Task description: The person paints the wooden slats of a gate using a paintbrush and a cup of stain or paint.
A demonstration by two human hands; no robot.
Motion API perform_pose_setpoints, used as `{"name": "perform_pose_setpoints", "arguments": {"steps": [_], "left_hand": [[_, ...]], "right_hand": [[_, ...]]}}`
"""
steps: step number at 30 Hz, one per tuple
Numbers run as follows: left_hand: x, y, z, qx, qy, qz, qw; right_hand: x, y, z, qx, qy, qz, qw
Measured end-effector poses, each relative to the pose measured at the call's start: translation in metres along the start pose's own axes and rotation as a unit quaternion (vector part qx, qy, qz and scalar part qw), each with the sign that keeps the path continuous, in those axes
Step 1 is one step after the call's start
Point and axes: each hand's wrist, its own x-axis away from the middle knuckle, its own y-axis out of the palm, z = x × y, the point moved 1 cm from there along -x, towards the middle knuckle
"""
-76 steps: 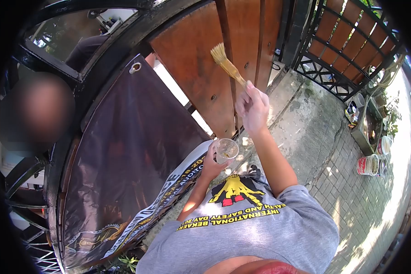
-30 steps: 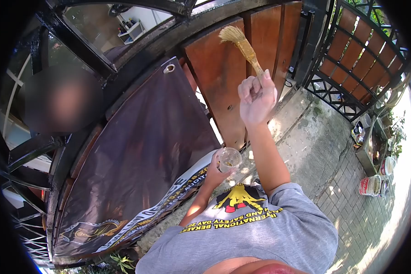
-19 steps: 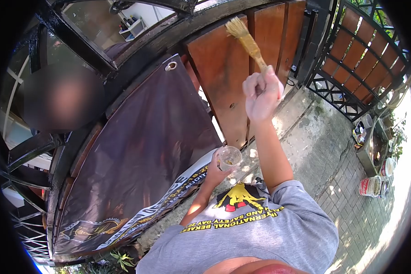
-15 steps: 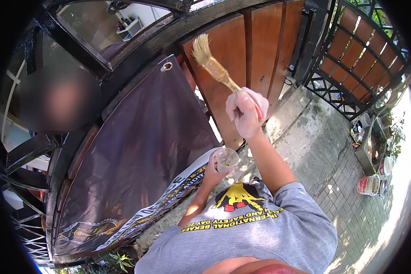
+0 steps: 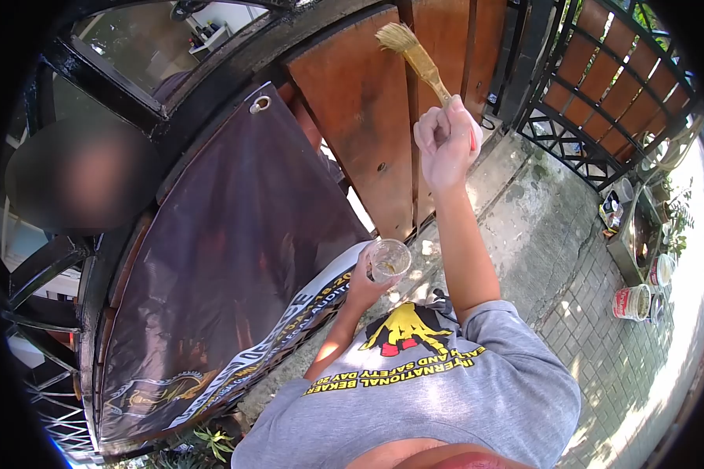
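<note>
Brush points high at the panel, right hand fisted around its handle. Left hand wraps the cup. Advisable: long strokes along the grain, cup level.

- The right hand, upper centre of the frame, grips a paintbrush with its bristles against a brown gate panel.
- The left hand, mid-frame, holds a clear cup.
- A dark banner hangs at left.
</note>
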Motion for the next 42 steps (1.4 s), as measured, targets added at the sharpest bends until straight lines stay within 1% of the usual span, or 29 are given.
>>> {"name": "perform_pose_setpoints", "arguments": {"steps": [1,4,7,10,11,13,14,16,17,19,20,23,24,26,29,30,33,36,39,40,42], "left_hand": [[0.001,0.000,-0.003,-0.006,0.002,0.003,1.000],[0.001,0.002,-0.007,-0.012,0.005,0.007,1.000],[0.003,0.001,-0.003,-0.010,-0.005,0.006,1.000],[0.009,0.001,-0.005,-0.025,0.002,0.012,1.000],[0.009,0.000,-0.006,-0.032,0.012,0.013,0.999],[0.007,0.002,-0.011,-0.032,0.022,0.011,0.999],[0.006,0.004,-0.014,-0.026,0.020,0.009,0.999],[0.002,0.008,-0.023,-0.016,0.001,0.001,1.000],[0.000,0.011,-0.025,-0.007,0.005,-0.009,1.000],[-0.008,0.015,-0.019,0.008,0.020,-0.023,0.999],[-0.008,0.017,-0.016,0.023,0.007,-0.030,0.999],[-0.007,0.020,-0.016,0.026,0.013,-0.022,0.999],[-0.005,0.020,-0.021,0.041,0.011,-0.014,0.999],[-0.004,0.013,-0.019,0.020,-0.007,-0.014,1.000],[-0.001,0.004,-0.010,0.001,-0.034,-0.010,0.999],[-0.003,-0.001,-0.007,-0.006,-0.040,-0.005,0.999],[-0.003,-0.006,-0.013,-0.025,-0.030,0.014,0.999],[-0.008,-0.008,-0.015,-0.026,-0.011,0.004,1.000],[-0.010,-0.009,-0.008,-0.025,-0.015,-0.024,0.999],[-0.010,-0.008,-0.005,-0.020,-0.017,-0.030,0.999],[-0.011,-0.007,-0.014,-0.023,-0.009,-0.028,0.999]], "right_hand": [[-0.002,-0.001,0.000,0.007,-0.004,-0.012,1.000],[0.024,-0.003,0.009,0.027,0.024,-0.002,0.999],[0.056,-0.037,0.028,0.011,0.109,0.052,0.993],[0.072,-0.060,0.026,0.031,0.142,0.093,0.985],[0.072,-0.064,0.024,0.018,0.120,0.067,0.990],[0.062,-0.041,-0.008,-0.008,0.073,0.015,0.997],[0.053,-0.026,-0.022,-0.021,0.074,-0.010,0.997],[0.028,0.007,-0.039,-0.031,0.088,-0.019,0.995],[0.021,0.013,-0.042,-0.038,0.096,-0.024,0.994],[0.014,0.007,-0.031,-0.035,0.127,-0.018,0.991],[0.013,0.004,-0.023,-0.034,0.142,-0.018,0.989],[0.042,-0.031,-0.002,-0.039,0.176,-0.012,0.984],[0.054,-0.045,0.007,-0.028,0.201,0.017,0.979],[0.076,-0.072,0.021,-0.004,0.253,0.079,0.964],[0.092,-0.098,0.025,0.040,0.280,0.138,0.949],[0.093,-0.093,0.014,0.055,0.271,0.148,0.949],[0.083,-0.067,-0.020,0.037,0.148,0.049,0.987],[0.062,-0.023,-0.052,0.061,0.061,-0.056,0.995],[0.048,0.009,-0.051,0.057,0.066,-0.071,0.994],[0.045,0.011,-0.046,0.119,0.069,-0.083,0.987],[0.045,0.013,-0.027,0.049,0.126,-0.054,0.989]]}}
